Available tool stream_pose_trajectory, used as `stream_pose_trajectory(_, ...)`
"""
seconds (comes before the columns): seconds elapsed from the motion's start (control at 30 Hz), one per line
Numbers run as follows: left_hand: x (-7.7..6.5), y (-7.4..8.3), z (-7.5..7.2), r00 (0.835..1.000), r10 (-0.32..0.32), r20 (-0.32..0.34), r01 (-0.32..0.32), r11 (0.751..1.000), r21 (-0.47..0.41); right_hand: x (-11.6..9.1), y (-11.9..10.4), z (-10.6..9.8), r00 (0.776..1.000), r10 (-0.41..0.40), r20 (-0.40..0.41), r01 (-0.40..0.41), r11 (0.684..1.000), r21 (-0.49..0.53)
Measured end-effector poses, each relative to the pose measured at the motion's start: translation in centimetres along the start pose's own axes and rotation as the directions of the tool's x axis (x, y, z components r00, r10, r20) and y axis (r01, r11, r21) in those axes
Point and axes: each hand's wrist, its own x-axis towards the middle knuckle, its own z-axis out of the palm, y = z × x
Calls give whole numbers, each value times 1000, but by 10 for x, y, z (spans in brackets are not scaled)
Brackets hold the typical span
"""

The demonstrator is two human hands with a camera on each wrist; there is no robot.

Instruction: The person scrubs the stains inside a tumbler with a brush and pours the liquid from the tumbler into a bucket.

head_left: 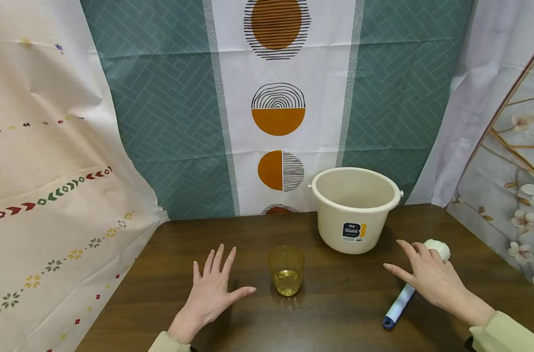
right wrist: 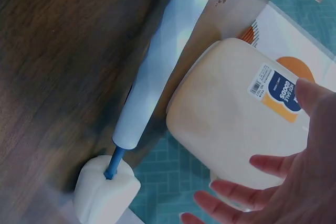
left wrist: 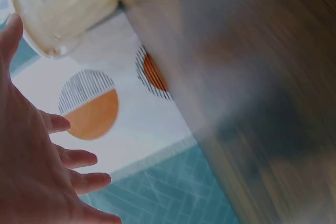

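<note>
To the left of a yellow see-through cup [head_left: 286, 270], my left hand [head_left: 211, 295] hovers with spread fingers and holds nothing. Some liquid appears to lie in the bottom of the cup. My right hand [head_left: 438, 278] is held over a sponge cup brush [head_left: 400, 304], its fingers apart and not gripping it. The brush has a white sponge head [right wrist: 105, 190], a pale blue handle [right wrist: 157, 66] and a dark blue end with a hole. In the head view the right hand hides the brush's middle. Touch between that hand and the brush is not visible.
A cream bucket [head_left: 352, 210] with a label stands at the back right of the brown wooden table [head_left: 337, 313]. Patterned cloth [head_left: 289, 73] hangs behind the table, and more fabric [head_left: 51, 195] drapes along its left side. A flowered curtain [head_left: 513, 195] lines the right.
</note>
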Motion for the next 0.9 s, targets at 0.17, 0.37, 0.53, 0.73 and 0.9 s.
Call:
stream_pose_trajectory(0.17, 5, 13, -1, 999, 36, -15, -36, 999, -30, -2, 0, -1, 999, 34, 19, -34, 999, -1)
stream_pose_trajectory(0.37, 11, 21, 3, 999, 53, -3, -53, 995, -86, -9, 4, 3, 997, 70, 33, -71, 997, 9)
stream_pose_trajectory(0.53, 16, 27, 8, 998, 60, 15, -57, 988, -140, -12, 7, 5, 996, 77, 36, -77, 997, 7)
stream_pose_trajectory(0.73, 23, 34, 17, 997, 76, 31, -67, 970, -235, -16, 9, 6, 993, 103, 57, -104, 995, 4)
stream_pose_trajectory(0.9, 29, 40, 21, 995, 91, 37, -72, 935, -347, -17, 12, 7, 989, 132, 73, -132, 991, 5)
